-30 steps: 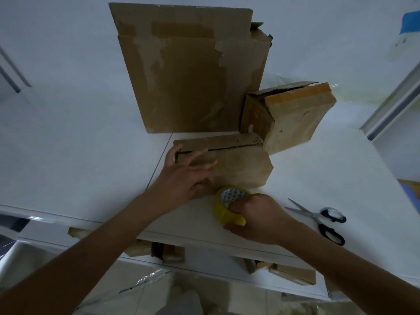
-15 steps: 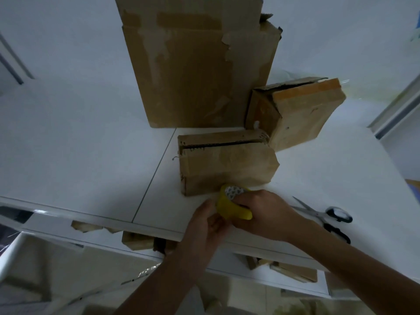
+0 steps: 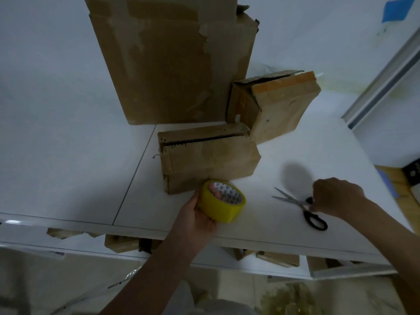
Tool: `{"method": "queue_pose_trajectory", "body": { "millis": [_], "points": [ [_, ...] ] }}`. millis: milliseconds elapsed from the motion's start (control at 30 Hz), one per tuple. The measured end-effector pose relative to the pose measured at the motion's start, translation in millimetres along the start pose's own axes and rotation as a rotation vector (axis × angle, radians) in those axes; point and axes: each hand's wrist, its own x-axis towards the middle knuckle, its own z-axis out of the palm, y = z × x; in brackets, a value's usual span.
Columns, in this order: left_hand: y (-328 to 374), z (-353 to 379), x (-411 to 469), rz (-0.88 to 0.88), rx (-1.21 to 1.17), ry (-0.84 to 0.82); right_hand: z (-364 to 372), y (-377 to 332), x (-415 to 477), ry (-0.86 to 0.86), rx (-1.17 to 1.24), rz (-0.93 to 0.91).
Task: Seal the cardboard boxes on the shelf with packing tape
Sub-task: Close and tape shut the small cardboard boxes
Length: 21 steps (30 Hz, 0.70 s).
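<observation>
Packing tape, a yellow roll, sits in the left hand, which grips it from below with fingers hooked through the core. It is held just in front of the small box, close against its near face. My guess is that it is kept there so a strip can be drawn straight up over that box.

To the right of the small box, the right hand has its fingers curled onto the upper handle loop of the scissors. They lie flat on the shelf with the blades pointing toward the box (handy for cutting the strip, I'd say).

The small box stands on the shelf with a dark slit open along its top edge. Nothing shows through the gap and no tape crosses it, so sealing looks not yet done.

Behind it and to the right, a tilted box leans with a flap lifted at its top, its contents hidden. Directly behind it a tall box stands upright, its top out of sight. Below the small box, cardboard scraps poke out from a lower level.
</observation>
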Motion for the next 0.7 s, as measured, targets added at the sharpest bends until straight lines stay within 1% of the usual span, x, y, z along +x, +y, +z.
{"method": "queue_pose_trajectory", "body": {
  "millis": [100, 233, 300, 367, 467, 567, 600, 700],
  "points": [
    [-2.9, 3.6, -1.3, -0.020, -0.084, -0.016, 14.7, 10.6, 3.6, -0.067, 0.000, -0.016],
    [-2.4, 4.9, -3.7, -0.029, -0.113, -0.013, 23.3, 12.0, 6.7, 0.007, 0.025, -0.056],
    [-2.6, 4.6, -3.7, -0.032, -0.132, 0.003, 21.8, 12.3, 6.6, 0.001, 0.005, -0.060],
    [-1.4, 4.3, -4.0, -0.035, -0.134, 0.021, 18.8, 14.0, 6.8, -0.040, 0.059, -0.057],
    [-0.8, 4.7, -4.1, -0.052, -0.128, 0.029, 1.6, 12.3, 1.0, -0.177, 0.219, -0.139],
    [-1.2, 7.1, -7.5, -0.064, -0.106, 0.016, -29.6, 9.6, -13.2, -0.282, 0.285, -0.192],
    [-1.8, 7.9, -7.8, -0.060, -0.091, 0.014, -39.7, 9.4, -15.5, -0.283, 0.288, -0.227],
    [-2.4, 8.9, -11.5, -0.048, -0.056, 0.014, -69.4, 7.1, -16.5, -0.210, 0.270, -0.362]
  ]
}}
